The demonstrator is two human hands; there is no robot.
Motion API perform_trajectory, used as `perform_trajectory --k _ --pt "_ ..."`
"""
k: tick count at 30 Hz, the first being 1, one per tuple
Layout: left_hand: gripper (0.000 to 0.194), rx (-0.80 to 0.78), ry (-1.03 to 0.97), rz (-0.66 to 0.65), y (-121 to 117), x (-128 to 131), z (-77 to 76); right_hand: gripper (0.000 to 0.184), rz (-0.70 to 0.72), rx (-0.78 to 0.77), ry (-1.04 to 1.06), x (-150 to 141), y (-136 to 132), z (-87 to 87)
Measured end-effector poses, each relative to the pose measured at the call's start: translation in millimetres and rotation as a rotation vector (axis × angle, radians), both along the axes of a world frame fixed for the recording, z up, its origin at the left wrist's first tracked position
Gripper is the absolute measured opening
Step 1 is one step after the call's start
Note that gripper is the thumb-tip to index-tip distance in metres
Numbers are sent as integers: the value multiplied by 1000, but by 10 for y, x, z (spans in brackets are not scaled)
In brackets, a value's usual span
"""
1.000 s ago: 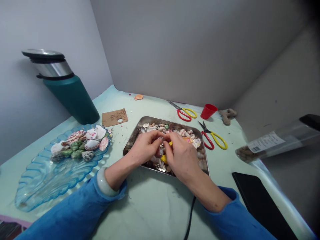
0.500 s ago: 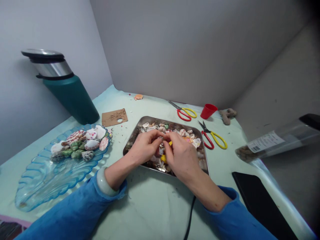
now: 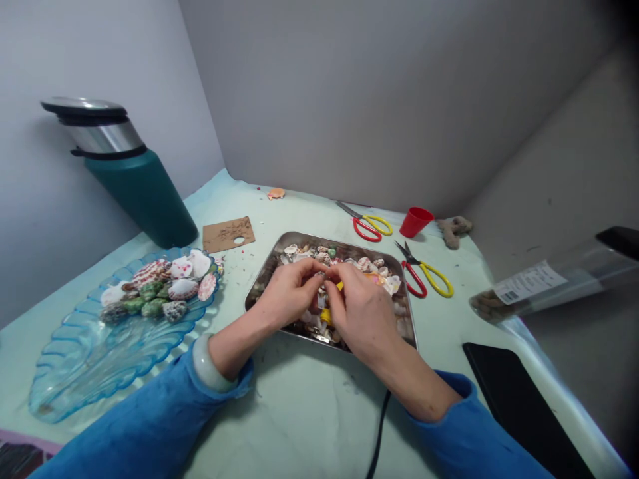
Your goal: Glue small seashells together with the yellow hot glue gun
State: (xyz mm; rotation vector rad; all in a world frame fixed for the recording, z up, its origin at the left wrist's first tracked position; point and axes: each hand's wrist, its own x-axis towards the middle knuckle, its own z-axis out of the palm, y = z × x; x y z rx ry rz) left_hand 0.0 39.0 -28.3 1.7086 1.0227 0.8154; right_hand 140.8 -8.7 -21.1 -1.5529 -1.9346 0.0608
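Observation:
Over a metal tray (image 3: 287, 243) full of small seashells (image 3: 319, 332), my left hand (image 3: 288, 289) and my right hand (image 3: 362, 306) meet fingertip to fingertip. Both are closed in a pinch. Whatever lies between the fingertips is too small or hidden to name. Something yellow (image 3: 326, 316) shows just under the right hand's fingers. To the left, a blue scalloped glass dish (image 3: 100, 362) bears larger shells, some white, some speckled red, and several green ones (image 3: 154, 307).
A teal bottle (image 3: 142, 196) and a brown card (image 3: 224, 235) stand and lie at back left. Two scissors (image 3: 367, 223), a red cup (image 3: 416, 221), a driftwood-like piece (image 3: 454, 230), a labelled clear container (image 3: 539, 286) and a black flat object (image 3: 519, 406) occupy the right. A black cord (image 3: 381, 432) runs in front.

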Motion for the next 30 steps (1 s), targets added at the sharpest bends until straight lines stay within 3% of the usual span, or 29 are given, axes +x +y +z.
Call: perform_trajectory --k 30 --pt "19 8 15 3 12 4 -29 13 8 -4 -14 1 3 2"
